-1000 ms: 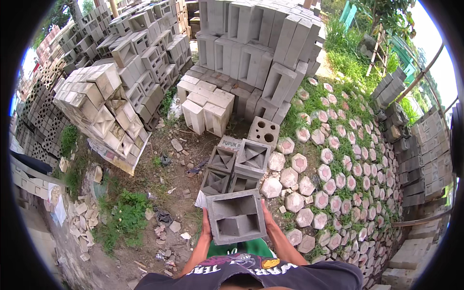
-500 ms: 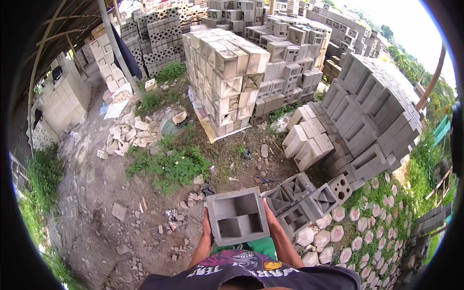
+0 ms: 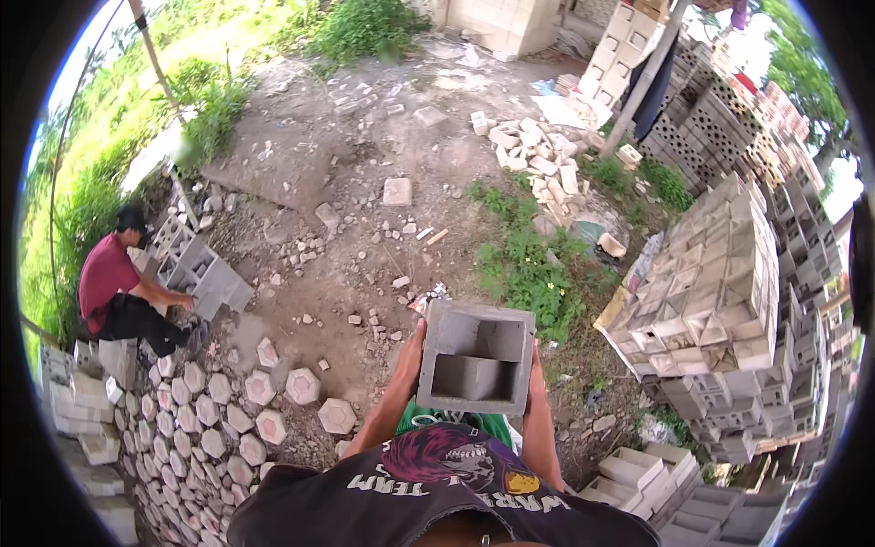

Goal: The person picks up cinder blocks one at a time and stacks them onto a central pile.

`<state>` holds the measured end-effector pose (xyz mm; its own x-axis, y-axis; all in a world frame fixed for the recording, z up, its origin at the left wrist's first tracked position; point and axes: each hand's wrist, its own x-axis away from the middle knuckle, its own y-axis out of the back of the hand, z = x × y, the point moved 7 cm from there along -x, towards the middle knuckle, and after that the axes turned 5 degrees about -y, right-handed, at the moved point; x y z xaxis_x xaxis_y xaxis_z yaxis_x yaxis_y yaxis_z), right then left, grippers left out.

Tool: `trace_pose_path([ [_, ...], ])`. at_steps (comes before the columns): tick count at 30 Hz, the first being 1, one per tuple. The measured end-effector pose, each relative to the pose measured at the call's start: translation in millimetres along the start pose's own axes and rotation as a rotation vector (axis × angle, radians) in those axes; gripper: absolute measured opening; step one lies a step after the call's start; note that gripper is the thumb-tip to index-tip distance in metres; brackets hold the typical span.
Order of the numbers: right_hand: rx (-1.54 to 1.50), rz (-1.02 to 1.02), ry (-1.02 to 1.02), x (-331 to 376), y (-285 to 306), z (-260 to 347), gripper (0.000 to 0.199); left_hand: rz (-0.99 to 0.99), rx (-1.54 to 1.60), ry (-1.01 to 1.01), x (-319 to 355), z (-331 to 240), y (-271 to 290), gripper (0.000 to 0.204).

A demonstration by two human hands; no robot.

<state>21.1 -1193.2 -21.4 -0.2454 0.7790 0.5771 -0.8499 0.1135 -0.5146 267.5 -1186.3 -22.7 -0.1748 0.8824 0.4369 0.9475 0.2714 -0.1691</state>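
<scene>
A grey hollow concrete block [image 3: 478, 404] is held in front of my body, its open cavities facing up. My left hand [image 3: 418, 345] is pressed to its left side, and my right hand [image 3: 536, 374] grips the right side. The undersides of both hands' grip are partly hidden by the block. Below it shows a bit of green cloth [image 3: 456, 421] at my waist.
At the left a person [image 3: 114, 283] in a red shirt sits by a group of grey blocks [image 3: 214, 278]. Hexagonal pavers [image 3: 211, 443] cover the ground at lower left. Rubble [image 3: 538, 155] and weeds [image 3: 529, 273] lie ahead; a tall block stack [image 3: 702, 283] stands right.
My view has swung left, bringing the seated person and the hexagonal pavers to the left side. The block has stayed between both my hands, and the stacks now appear at the right.
</scene>
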Motion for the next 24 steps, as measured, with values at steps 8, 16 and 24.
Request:
trace_pose_path([
  [8,0.34,0.206,-0.154,-122,-35,18,0.074,-0.422,0.089,-0.114,-7,-5,41,0.078],
  [16,0.513,0.454,-0.286,-187,-82,35,0.074,-0.668,0.319,-0.109,-5,7,33,0.079],
  [24,0.44,0.627,-0.506,-197,-117,28,0.072,-0.765,0.417,-0.189,-4,3,23,0.079],
])
